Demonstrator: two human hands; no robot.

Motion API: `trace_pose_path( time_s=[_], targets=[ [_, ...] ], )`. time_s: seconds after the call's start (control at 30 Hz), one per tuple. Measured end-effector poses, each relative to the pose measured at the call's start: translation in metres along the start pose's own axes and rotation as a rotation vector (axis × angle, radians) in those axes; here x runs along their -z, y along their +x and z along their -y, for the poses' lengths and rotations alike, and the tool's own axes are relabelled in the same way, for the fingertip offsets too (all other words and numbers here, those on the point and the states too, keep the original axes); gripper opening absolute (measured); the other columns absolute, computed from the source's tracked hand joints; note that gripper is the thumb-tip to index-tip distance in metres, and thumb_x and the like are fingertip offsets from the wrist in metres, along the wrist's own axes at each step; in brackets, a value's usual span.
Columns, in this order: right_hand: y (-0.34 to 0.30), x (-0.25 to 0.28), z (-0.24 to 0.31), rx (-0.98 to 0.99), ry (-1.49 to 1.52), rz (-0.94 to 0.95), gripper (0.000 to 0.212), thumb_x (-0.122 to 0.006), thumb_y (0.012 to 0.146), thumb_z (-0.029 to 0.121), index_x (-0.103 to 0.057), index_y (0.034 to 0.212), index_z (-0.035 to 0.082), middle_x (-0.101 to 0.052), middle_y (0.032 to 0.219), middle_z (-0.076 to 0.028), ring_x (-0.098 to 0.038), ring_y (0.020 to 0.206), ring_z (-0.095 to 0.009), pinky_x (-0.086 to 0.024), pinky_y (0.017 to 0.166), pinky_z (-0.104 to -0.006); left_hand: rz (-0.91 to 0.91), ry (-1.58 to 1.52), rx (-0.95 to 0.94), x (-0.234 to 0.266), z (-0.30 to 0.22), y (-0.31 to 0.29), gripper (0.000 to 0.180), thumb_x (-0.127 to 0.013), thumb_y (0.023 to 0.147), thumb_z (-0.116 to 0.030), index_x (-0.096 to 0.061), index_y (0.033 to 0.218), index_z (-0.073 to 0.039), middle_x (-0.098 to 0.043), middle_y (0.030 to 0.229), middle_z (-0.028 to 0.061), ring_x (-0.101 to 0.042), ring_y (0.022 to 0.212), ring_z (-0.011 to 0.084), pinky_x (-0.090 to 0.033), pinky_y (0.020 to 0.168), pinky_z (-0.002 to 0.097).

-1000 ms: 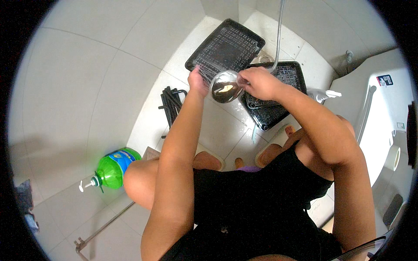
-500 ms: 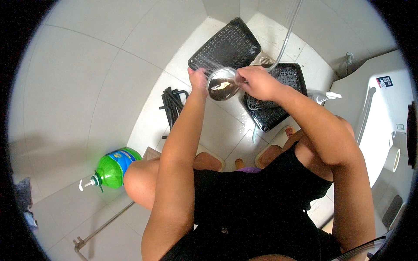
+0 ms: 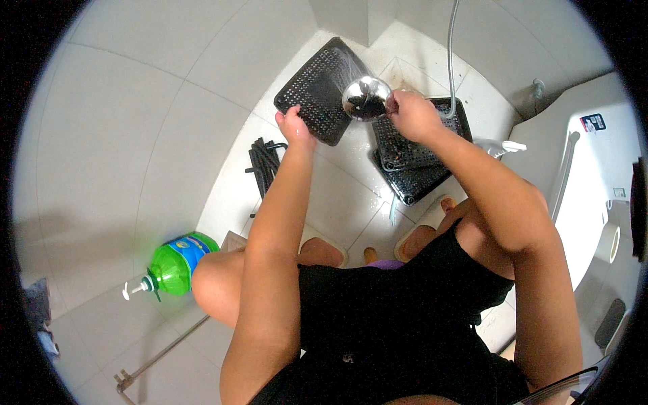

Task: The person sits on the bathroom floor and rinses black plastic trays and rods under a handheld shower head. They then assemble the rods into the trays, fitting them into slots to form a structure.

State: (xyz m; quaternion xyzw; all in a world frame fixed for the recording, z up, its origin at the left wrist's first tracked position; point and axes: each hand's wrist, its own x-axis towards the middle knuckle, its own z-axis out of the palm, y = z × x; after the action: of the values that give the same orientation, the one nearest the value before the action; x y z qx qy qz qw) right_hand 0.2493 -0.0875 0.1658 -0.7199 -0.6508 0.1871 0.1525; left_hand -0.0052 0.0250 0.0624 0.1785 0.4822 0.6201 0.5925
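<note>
While the black tray (image 3: 317, 88), left of stacked trays (image 3: 408, 152), is clamped by left hand (image 3: 295, 127) | shower head (image 3: 366, 99) is gripped by right hand (image 3: 414, 116) | tray judged light, stiff, slippery; rim hold preferred.

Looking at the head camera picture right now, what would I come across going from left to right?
Green bottle with a white pump → bundle of black rods → perforated black tray in the left hand → silvery shower head → right hand → bottle with a white nozzle.
</note>
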Motion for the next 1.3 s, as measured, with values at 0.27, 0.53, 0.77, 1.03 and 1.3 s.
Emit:
trace_pose_path(
  time_s=[0.27,0.53,0.77,1.03,1.3],
  targets=[
    [-0.008,-0.008,0.001,0.084,-0.072,0.190,0.017,-0.065,0.082,0.013,-0.069,0.099,0.013,-0.074,0.098,-0.015,-0.071,0.096,-0.037,-0.055,0.082,-0.0500,-0.011,0.068,-0.125,0.007,0.002,0.010,0.042,-0.060,0.086,0.002,-0.046,0.126,-0.002,-0.061,0.119,0.0131,-0.061,0.108,0.0267,-0.050,0.097,0.0414],
    [-0.013,-0.011,0.005,0.160,0.055,0.170,0.014,-0.065,0.084,0.014,-0.067,0.097,0.011,-0.073,0.096,-0.014,-0.070,0.096,-0.036,-0.054,0.082,-0.0499,0.123,0.818,-0.552,0.004,0.006,-0.008,0.047,-0.062,0.085,-0.003,-0.050,0.130,0.003,-0.064,0.119,0.0224,-0.063,0.113,0.0364,-0.044,0.105,0.0446],
    [-0.024,-0.013,0.026,0.218,0.175,0.166,0.015,-0.066,0.086,0.019,-0.065,0.098,0.010,-0.071,0.097,-0.013,-0.069,0.095,-0.036,-0.052,0.082,-0.0519,0.570,1.592,-0.952,0.050,0.009,-0.023,0.078,-0.086,0.064,-0.008,-0.056,0.136,-0.012,-0.062,0.135,0.0125,-0.055,0.129,0.0333,-0.039,0.106,0.0482],
    [-0.030,-0.024,0.014,0.247,0.011,0.267,0.016,-0.065,0.085,0.015,-0.065,0.100,0.010,-0.070,0.101,-0.015,-0.068,0.100,-0.038,-0.050,0.085,-0.0522,0.349,1.864,-0.868,0.056,0.016,-0.036,0.060,-0.075,0.081,-0.011,-0.059,0.137,-0.026,-0.054,0.140,0.0138,-0.058,0.120,0.0372,-0.050,0.096,0.0480],
    [-0.033,-0.021,0.006,0.158,0.025,0.232,0.013,-0.065,0.085,0.013,-0.065,0.098,0.012,-0.069,0.099,-0.013,-0.067,0.100,-0.037,-0.049,0.086,-0.0529,0.343,1.624,-0.189,0.047,0.038,-0.023,0.095,-0.074,0.085,-0.011,-0.018,0.160,-0.024,-0.071,0.115,0.0248,-0.072,0.102,0.0388,-0.055,0.085,0.0490]
  ],
)
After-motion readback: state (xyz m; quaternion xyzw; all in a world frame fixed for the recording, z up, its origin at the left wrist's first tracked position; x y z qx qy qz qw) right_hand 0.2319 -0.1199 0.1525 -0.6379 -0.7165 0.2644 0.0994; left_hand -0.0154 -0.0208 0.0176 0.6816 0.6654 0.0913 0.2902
